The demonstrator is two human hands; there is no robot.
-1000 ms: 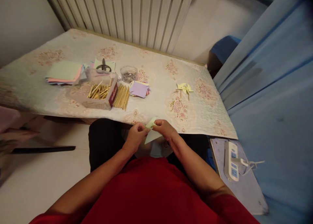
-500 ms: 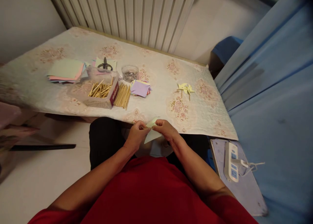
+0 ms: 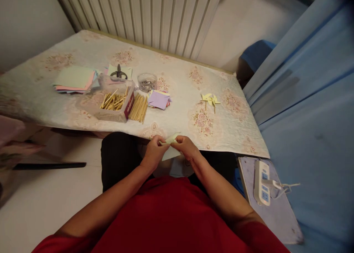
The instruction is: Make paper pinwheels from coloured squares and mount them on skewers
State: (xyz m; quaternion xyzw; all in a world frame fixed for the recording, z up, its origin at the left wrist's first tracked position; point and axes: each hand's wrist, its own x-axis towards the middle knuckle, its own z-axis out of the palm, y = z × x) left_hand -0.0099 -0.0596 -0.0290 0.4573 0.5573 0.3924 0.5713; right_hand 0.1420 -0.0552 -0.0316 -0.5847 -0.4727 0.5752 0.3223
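My left hand (image 3: 153,152) and my right hand (image 3: 186,147) meet just below the table's near edge. Together they pinch a small pale green paper piece (image 3: 172,138), folded between the fingertips. On the flowered tablecloth (image 3: 226,124) lie a finished yellow paper pinwheel (image 3: 210,99), a small stack of purple and pink paper squares (image 3: 158,99), a clear box of wooden sticks (image 3: 113,102) with loose sticks (image 3: 138,108) beside it, a glass bowl of small metal bits (image 3: 146,83), black scissors (image 3: 118,74) and a pile of larger coloured sheets (image 3: 74,79).
A white radiator (image 3: 155,17) stands behind the table. Blue fabric (image 3: 309,98) fills the right side. A white power strip (image 3: 261,182) with a plug lies on a grey board at the lower right. Pale floor shows at the left.
My hands have closed a little tighter on the green paper, and the flap hanging below my fingers shows less. The view shifted slightly.
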